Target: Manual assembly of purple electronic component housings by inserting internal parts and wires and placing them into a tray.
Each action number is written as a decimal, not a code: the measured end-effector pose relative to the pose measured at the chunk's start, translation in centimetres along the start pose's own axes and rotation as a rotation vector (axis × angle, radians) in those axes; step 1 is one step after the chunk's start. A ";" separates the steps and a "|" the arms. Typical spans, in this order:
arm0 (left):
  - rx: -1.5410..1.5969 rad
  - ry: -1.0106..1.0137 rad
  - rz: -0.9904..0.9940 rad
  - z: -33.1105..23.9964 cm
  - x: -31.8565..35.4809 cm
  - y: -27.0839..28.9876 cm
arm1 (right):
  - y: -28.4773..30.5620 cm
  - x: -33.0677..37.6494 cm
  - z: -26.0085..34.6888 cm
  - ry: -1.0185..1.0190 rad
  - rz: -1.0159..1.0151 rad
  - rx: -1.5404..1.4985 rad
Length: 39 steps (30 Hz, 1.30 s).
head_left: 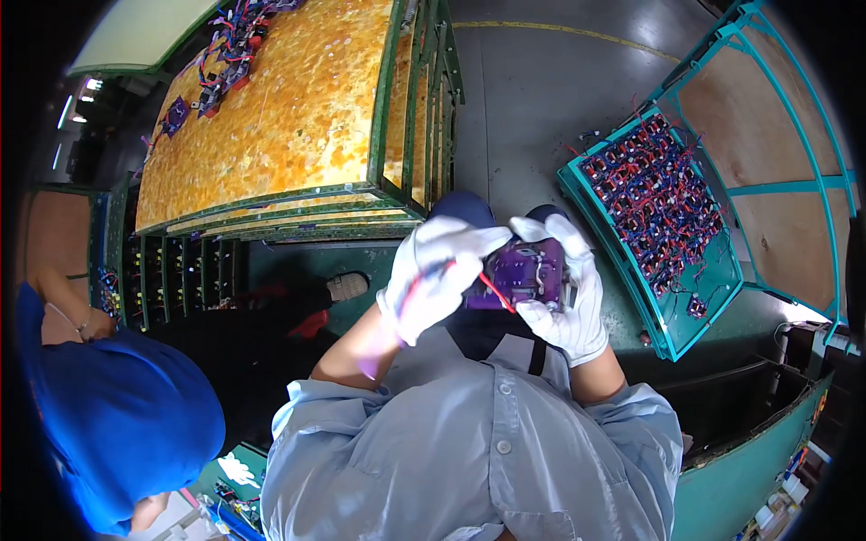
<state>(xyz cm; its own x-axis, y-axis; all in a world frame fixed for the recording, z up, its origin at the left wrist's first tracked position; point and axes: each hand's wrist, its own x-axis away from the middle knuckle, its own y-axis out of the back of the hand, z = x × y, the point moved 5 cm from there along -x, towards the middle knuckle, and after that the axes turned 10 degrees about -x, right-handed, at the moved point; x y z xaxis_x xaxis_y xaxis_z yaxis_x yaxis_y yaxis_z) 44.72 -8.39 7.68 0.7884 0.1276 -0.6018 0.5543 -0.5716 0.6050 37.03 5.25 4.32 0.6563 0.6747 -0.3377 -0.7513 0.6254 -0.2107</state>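
A purple circuit board [528, 273] is in front of my body, gripped along its right side by my white-gloved right hand [573, 302]. Small parts and pale marks show on its face. My left hand [437, 275], gloved too and smeared by motion, is at the board's left edge with its fingers closed around a red wire [496, 296]. The wire runs from that hand to the board's lower edge. Below the left wrist hangs a blurred purple piece [369, 368], too smeared to name.
A green-framed rack with a mottled yellow top [280, 117] stands ahead left, wired boards [230, 68] along its far side. At right, a teal tray [669, 338] holds many wired boards. A co-worker in blue [135, 415] is at left. A green bin [758, 460] stands lower right.
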 end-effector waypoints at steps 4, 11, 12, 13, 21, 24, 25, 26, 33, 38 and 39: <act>0.407 0.367 0.184 2.9 -0.4 -1.5 | -0.4 -1.0 1.1 0.163 0.134 0.659; 0.248 0.016 -0.032 1.5 -0.4 -2.1 | 2.3 0.5 -1.6 -0.154 -0.038 -0.229; 0.138 -0.085 0.101 0.7 -0.6 -2.1 | 3.2 1.6 -2.2 -0.450 -0.201 -0.563; 0.107 -0.175 0.129 -0.7 -1.0 -2.3 | 4.2 1.5 -2.6 -0.381 -0.178 -0.270; 0.104 -0.333 0.241 -1.6 -0.8 -3.7 | 1.7 4.8 -5.7 -0.756 0.091 -1.277; 0.099 -0.360 0.232 -1.3 -0.7 -3.5 | 1.7 4.7 -6.2 -0.796 0.056 -1.136; 0.103 -0.301 0.180 -0.8 -0.8 -3.3 | 1.7 4.0 -6.0 -0.709 0.018 -0.920; 0.105 -0.238 0.128 -0.4 -0.7 -2.9 | 1.6 3.1 -5.1 -0.622 -0.016 -0.706; -0.015 -0.035 -0.202 0.0 0.4 -1.7 | 0.3 -0.1 2.8 0.426 0.200 0.754; 0.740 0.810 0.194 2.3 1.4 -3.9 | 0.0 1.3 0.9 0.275 0.380 0.675; 1.346 0.988 0.325 4.3 4.0 -5.8 | 0.9 1.4 -0.3 0.181 0.370 0.282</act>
<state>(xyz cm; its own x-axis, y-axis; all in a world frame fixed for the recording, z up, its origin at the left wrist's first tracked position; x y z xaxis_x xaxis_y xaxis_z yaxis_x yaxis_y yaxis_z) 43.51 -8.02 -0.42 0.9562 -0.0029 0.2925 0.1568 -0.8391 -0.5209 37.26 6.58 3.41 0.3082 0.8083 -0.5017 -0.8671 0.4556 0.2014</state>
